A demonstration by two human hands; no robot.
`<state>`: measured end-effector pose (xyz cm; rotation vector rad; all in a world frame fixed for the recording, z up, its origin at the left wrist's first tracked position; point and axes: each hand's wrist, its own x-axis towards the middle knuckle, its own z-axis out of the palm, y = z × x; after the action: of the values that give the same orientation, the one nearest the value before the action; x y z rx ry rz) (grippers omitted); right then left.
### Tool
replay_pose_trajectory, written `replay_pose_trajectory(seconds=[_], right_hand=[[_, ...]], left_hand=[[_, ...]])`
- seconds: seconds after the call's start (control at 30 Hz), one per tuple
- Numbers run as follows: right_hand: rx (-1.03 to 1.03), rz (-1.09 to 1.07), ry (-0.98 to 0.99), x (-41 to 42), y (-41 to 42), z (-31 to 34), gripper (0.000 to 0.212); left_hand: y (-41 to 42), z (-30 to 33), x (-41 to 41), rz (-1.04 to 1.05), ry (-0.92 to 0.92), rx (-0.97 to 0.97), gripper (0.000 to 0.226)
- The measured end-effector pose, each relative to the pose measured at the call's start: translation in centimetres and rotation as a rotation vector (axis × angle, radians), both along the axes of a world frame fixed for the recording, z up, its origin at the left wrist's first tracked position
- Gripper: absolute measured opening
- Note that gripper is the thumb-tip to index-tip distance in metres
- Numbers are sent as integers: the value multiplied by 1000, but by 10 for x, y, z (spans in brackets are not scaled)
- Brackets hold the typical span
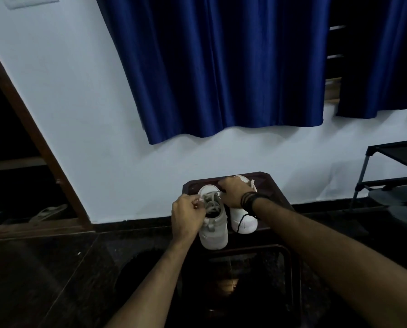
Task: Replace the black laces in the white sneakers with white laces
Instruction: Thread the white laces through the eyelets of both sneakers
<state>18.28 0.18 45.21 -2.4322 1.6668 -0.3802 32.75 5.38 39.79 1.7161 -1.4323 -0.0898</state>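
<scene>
Two white sneakers stand side by side on a small dark stool point(278, 185). The left sneaker point(214, 233) carries a white lace point(210, 202) threaded across its top. My left hand point(187, 215) pinches one end of that white lace at the shoe's left side. My right hand point(233, 191) reaches over the shoe's tongue and grips the lace's other side, its fingertips hidden. The right sneaker point(244, 221) lies mostly behind my right wrist, with a black lace point(241, 222) trailing over its heel. A white lace end point(252, 184) shows at its toe.
The stool stands against a white wall under a blue curtain point(221, 67). A dark shoe rack point(392, 178) with grey footwear is at the right. A wooden door frame point(39, 143) and sandals point(48, 213) are at the left. The floor is dark polished stone.
</scene>
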Motion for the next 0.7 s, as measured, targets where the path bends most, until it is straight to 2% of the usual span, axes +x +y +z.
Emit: replay_pose_trajectory(seconds=[0.13,0.23,0.33,0.43,0.5,0.6,0.7], right_hand=[[36,-81,-61,12,-11,-9,28],[-35,-99,-170,13,-11,-12,27],[-118,-13,-339,9,-11,-17,17],[-185,87,-393,11,-5,-19,13],[-190,129,-346,13,-1,-18,14],[-117,154,-185,21,2,-10,28],[-118,171,19,32,7,3,22]], left_hand=[[-1,-6,-6,2,36,79,12],[1,-16,-13,41,129,33,11],[2,-20,-21,113,190,-46,13],[4,-22,-24,121,204,-75,13],[4,-25,-25,137,215,-99,14],[6,-26,-27,143,249,-134,14],[8,-26,-26,133,279,-137,15]])
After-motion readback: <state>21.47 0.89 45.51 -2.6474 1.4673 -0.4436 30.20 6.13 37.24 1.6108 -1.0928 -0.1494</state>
